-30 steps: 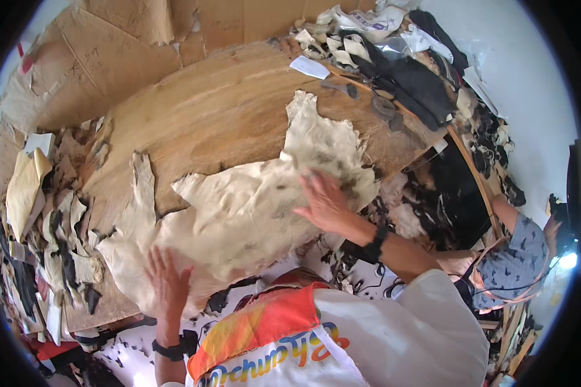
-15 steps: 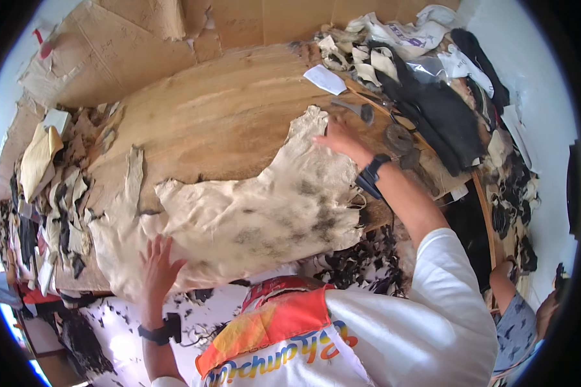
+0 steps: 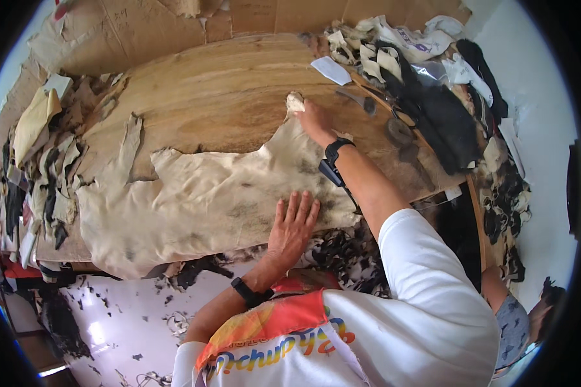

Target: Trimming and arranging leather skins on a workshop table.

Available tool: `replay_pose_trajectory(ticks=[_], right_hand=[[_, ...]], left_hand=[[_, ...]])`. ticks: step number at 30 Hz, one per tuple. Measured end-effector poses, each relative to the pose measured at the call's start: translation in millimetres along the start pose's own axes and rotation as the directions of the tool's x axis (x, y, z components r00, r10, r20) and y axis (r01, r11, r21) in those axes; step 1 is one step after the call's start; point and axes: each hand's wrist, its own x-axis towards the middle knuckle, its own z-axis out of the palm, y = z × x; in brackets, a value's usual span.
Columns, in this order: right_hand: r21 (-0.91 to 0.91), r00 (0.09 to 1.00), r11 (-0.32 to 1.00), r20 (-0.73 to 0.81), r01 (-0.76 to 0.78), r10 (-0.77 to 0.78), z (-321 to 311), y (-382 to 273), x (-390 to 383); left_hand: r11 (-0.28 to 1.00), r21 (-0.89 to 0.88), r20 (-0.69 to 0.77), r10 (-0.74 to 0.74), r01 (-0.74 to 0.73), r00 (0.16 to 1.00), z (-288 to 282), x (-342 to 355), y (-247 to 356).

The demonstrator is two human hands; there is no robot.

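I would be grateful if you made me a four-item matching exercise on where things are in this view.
1. right hand
2. left hand
3. small flat white paper
4. large brown cardboard sheet

A. beyond the far edge of the brown wooden board
B. laid flat on the near side of the large cream-coloured hide
C. at the board's far right
D. gripping the hide's bunched far tip

Pairs: 1-D; 2-B; 3-C; 4-A

Colourful lettering on white shirt
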Motion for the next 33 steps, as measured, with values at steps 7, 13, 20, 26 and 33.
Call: replay_pose_trajectory(ticks=[7,13,20,26,33], right_hand=[[-0.062,0.984,0.983,-0.030,0.174,-0.176,-3.2,-0.6,7.4],[-0.055,0.986,0.986,-0.034,0.159,-0.161,15.3,7.8,35.2],[0.048,0.982,0.989,-0.136,0.137,-0.129,22.7,3.8,51.9],[0.204,0.952,0.944,-0.107,-0.261,0.287,-8.7,85.2,116.1],[0.541,0.951,0.805,0.031,0.243,-0.307,-63.0,-42.5,-4.6]], left_hand=[[1.000,0.013,-0.053,0.020,-0.019,0.998,11.4,-8.9,-2.8],[0.999,0.021,-0.109,0.040,-0.038,0.993,19.3,-8.9,-5.3],[0.997,0.063,-0.049,0.049,-0.046,0.998,11.4,-8.9,-9.0],[0.990,-0.067,-0.038,0.118,-0.121,0.992,5.0,-12.0,-3.8],[0.987,-0.103,-0.069,0.114,-0.121,0.991,-2.2,-21.4,-16.5]])
